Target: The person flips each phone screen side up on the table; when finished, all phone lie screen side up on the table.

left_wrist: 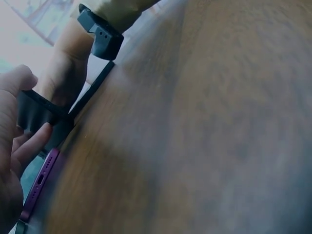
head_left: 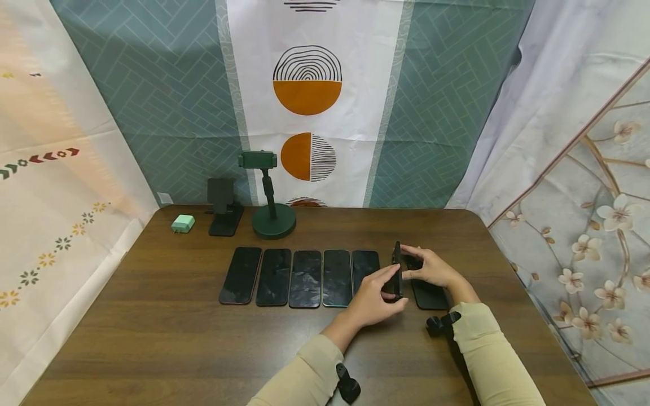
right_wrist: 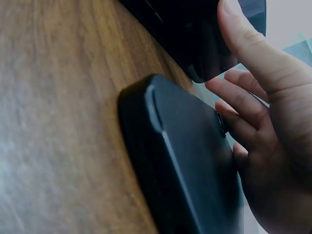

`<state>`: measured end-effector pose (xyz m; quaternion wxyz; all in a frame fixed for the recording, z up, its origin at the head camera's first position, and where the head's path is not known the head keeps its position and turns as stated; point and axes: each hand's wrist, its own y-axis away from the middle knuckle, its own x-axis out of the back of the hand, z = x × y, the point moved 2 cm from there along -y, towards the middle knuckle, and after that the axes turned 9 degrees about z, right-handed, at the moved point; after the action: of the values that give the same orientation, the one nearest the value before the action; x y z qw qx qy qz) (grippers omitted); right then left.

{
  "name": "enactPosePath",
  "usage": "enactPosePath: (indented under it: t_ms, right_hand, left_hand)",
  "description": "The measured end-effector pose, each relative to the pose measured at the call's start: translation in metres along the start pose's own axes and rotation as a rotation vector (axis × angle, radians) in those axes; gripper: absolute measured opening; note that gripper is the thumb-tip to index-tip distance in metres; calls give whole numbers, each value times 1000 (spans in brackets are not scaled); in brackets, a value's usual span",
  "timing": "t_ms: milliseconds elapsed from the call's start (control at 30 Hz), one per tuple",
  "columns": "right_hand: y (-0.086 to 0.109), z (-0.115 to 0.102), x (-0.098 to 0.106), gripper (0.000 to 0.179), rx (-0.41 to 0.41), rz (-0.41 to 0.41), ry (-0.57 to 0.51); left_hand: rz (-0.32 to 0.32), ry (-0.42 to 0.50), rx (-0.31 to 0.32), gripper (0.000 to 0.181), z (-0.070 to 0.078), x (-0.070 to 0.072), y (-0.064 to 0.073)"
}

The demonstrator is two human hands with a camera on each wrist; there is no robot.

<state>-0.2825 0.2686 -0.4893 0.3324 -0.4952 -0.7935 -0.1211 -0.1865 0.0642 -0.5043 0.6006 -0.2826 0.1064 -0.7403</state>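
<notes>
A dark phone (head_left: 396, 276) stands on edge above the table, held between both hands. My left hand (head_left: 373, 299) grips its lower part, with fingers and thumb around the edges. At its upper and right side, my right hand (head_left: 431, 268) holds it between thumb and fingers; its glossy face (right_wrist: 204, 44) shows in the right wrist view. Under the right hand lies a flat black item (head_left: 430, 296), seen close up as a thick-edged black phone or case (right_wrist: 185, 151). Several dark phones (head_left: 305, 279) lie in a row to the left. A purple-edged phone (left_wrist: 41, 183) is beside the left fingers.
Behind the row stand a round-based green phone stand (head_left: 274, 220) and a black folding stand (head_left: 223, 208). A mint green charger plug (head_left: 183, 223) sits at the back left. Wrist cameras (head_left: 347, 386) are strapped to both sleeves. Patterned cloths hang around the wooden table (head_left: 152, 316).
</notes>
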Motion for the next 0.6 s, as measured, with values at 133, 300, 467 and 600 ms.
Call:
enactPosePath:
  t_ms: [133, 300, 467, 600]
  right_hand:
    - [0, 0, 0, 79, -3, 0, 29]
    - [0, 3, 0, 81, -19, 5, 64]
    - [-1, 4, 0, 80, -22, 2, 74]
    - [-1, 4, 1, 77, 2, 11, 74]
  left_hand:
    - [-22, 12, -2, 73, 1, 2, -1]
    - [-45, 15, 22, 76, 3, 3, -1]
    - [-57, 20, 93, 79, 3, 4, -1]
    - [-59, 30, 141, 79, 1, 4, -1]
